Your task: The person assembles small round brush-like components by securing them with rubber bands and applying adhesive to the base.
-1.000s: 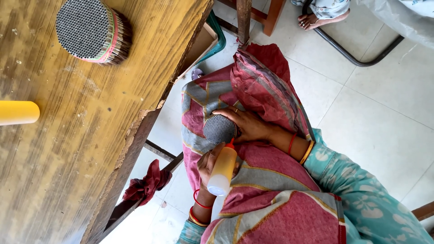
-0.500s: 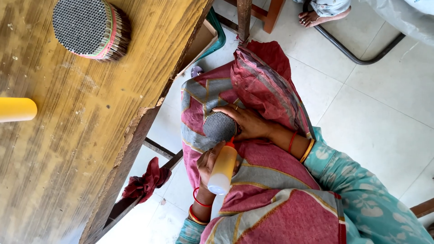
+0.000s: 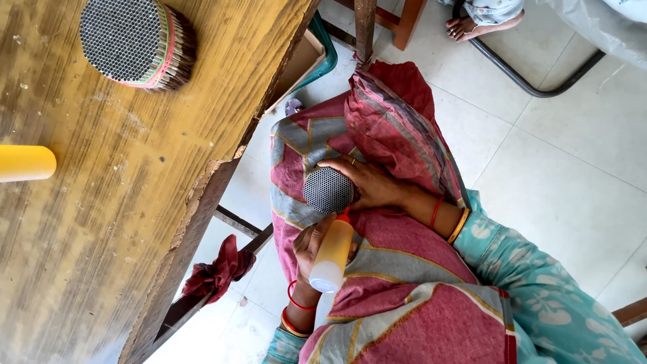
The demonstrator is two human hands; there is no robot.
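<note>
Small round grey honeycomb-faced bundle (image 3: pixel 327 190): sides are hidden by the right hand (image 3: pixel 372 183), which is wrapping it on the lap over the red-and-grey patterned cloth (image 3: pixel 397 128). The left hand (image 3: pixel 309 246) is gripping the yellow squeeze bottle with red nozzle (image 3: pixel 333 253). Long axis near vertical in frame, nozzle pointing up, tip touching the bundle's lower rim. The yellow cylinder (image 3: pixel 25 163) on the wooden worktop (image 3: pixel 101 236) is cut off at the left edge. Large banded stick bundle (image 3: pixel 135 42) is sitting far left. Pose matching half a second earlier.
</note>
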